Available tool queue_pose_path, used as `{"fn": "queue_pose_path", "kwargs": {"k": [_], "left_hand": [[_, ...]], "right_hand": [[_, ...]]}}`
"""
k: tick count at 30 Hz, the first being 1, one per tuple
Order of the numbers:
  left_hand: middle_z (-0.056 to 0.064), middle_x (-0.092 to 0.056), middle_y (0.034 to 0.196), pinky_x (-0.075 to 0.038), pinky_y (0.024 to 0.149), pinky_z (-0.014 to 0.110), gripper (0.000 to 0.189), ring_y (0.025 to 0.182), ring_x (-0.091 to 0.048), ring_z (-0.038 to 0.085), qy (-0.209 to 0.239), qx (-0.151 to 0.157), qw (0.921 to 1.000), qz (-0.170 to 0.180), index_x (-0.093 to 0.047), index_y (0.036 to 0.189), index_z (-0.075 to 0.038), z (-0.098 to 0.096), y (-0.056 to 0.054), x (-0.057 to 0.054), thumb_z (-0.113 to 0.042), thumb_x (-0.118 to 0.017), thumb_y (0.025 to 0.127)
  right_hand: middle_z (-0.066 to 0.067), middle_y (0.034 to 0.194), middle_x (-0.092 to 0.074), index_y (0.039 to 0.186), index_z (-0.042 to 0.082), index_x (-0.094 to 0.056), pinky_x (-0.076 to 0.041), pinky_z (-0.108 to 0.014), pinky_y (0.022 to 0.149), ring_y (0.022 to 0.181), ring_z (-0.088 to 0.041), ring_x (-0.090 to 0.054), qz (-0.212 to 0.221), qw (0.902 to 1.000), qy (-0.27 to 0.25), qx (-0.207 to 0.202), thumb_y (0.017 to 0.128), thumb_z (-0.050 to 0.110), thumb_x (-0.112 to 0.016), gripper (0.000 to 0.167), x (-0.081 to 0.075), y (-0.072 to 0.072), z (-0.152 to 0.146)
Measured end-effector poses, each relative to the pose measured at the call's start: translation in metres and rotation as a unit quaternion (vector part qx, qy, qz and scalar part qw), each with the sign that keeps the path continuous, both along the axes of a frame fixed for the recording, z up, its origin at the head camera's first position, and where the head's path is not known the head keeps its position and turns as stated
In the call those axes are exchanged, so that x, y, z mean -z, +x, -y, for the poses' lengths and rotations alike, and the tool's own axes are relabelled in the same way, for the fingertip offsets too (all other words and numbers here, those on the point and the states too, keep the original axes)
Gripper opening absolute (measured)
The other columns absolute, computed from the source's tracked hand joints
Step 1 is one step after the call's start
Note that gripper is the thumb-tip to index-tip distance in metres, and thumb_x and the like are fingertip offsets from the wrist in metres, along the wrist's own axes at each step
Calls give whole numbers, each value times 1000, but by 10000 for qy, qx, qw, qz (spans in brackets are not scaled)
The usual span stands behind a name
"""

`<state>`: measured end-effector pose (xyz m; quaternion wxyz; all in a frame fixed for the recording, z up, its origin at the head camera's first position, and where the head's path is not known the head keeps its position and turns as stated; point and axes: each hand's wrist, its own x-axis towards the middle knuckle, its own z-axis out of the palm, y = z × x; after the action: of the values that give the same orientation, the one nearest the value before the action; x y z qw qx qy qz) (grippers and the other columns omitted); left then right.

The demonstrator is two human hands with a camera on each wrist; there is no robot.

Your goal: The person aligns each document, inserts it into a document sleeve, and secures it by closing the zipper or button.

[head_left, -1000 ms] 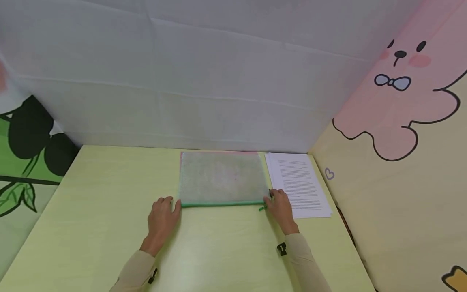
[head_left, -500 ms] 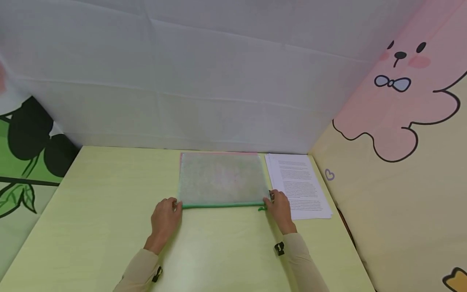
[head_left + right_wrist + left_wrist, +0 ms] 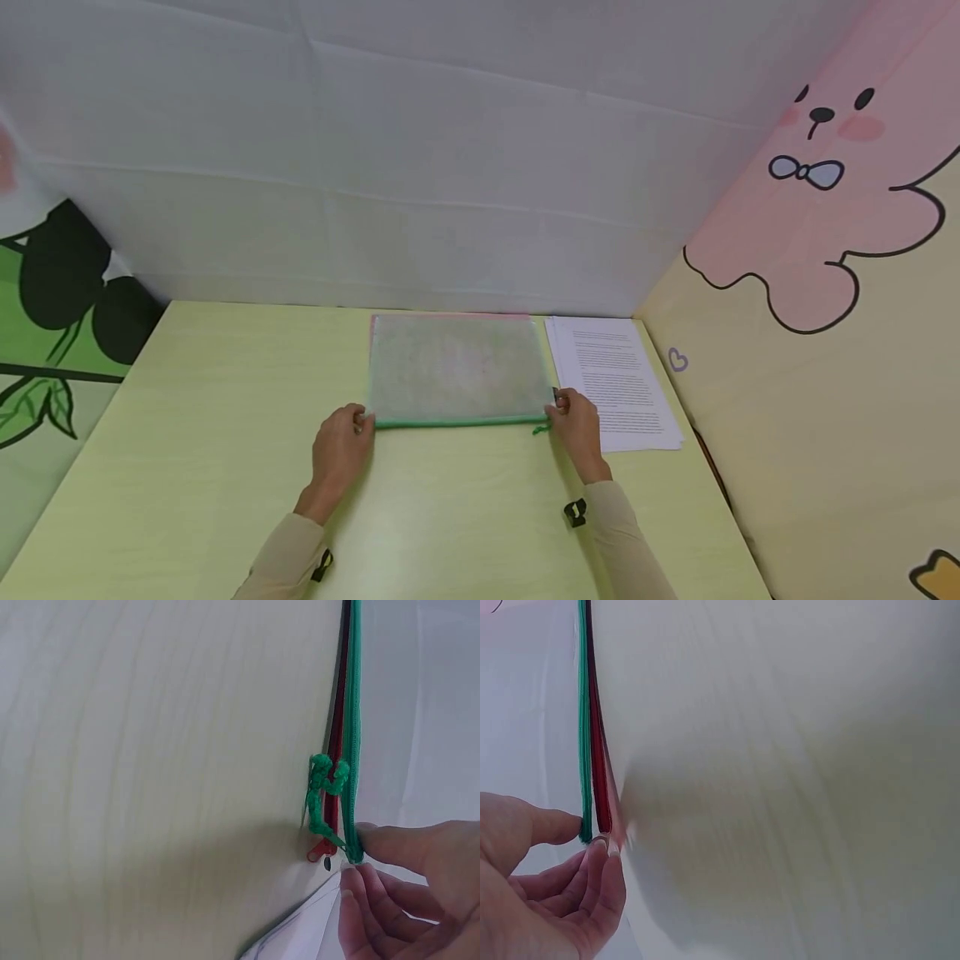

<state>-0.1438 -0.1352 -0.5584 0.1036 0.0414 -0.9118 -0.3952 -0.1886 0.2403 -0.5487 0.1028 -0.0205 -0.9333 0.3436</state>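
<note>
A translucent zip pouch [image 3: 457, 367] with a green zipper edge [image 3: 584, 712] lies on top of another pouch, whose red zipper [image 3: 597, 765] shows just beneath. My left hand [image 3: 341, 458] pinches the near left corner, thumb against the green end and fingertips at the lower layers. At the near right corner, my right hand [image 3: 577, 433] pinches the green zipper's end between thumb and fingers. A green knotted cord [image 3: 319, 791] dangles beside that corner, close to a red zipper pull [image 3: 320, 851]. The pouches' far edge shows a pink rim.
Printed papers [image 3: 618, 383] lie in a stack right of the pouches, partly behind my right hand. The pale yellow table [image 3: 225, 400] meets a white cloth wall [image 3: 450, 208] at the back and a cartoon-printed wall [image 3: 810, 375] on the right.
My left hand has shifted slightly right and its fingers have drawn in at the pouch corner. The right hand stays almost in place, and the pouches have hardly moved.
</note>
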Motion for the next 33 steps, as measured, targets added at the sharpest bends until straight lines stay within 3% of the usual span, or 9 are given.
{"fn": "queue_pose_path", "kwargs": {"k": [18, 33], "left_hand": [[17, -71, 88, -57, 74, 49, 13, 82, -70, 32, 475, 56, 9989, -20, -68, 102, 8, -3, 1, -4, -4, -67, 96], [15, -71, 86, -57, 73, 38, 12, 82, -69, 30, 669, 147, 9976, -41, -68, 101, 8, -3, 9, -13, -2, -69, 95]], "right_hand": [[-17, 91, -70, 105, -8, -69, -58, -38, 74, 84, -31, -69, -248, 9964, -812, 17, 86, -5, -79, 22, 3, -2, -5], [-18, 90, -71, 100, -6, -67, -57, -28, 72, 84, -32, -71, -391, 9939, -1032, 70, 85, -6, -80, 20, 3, -2, -7]]}}
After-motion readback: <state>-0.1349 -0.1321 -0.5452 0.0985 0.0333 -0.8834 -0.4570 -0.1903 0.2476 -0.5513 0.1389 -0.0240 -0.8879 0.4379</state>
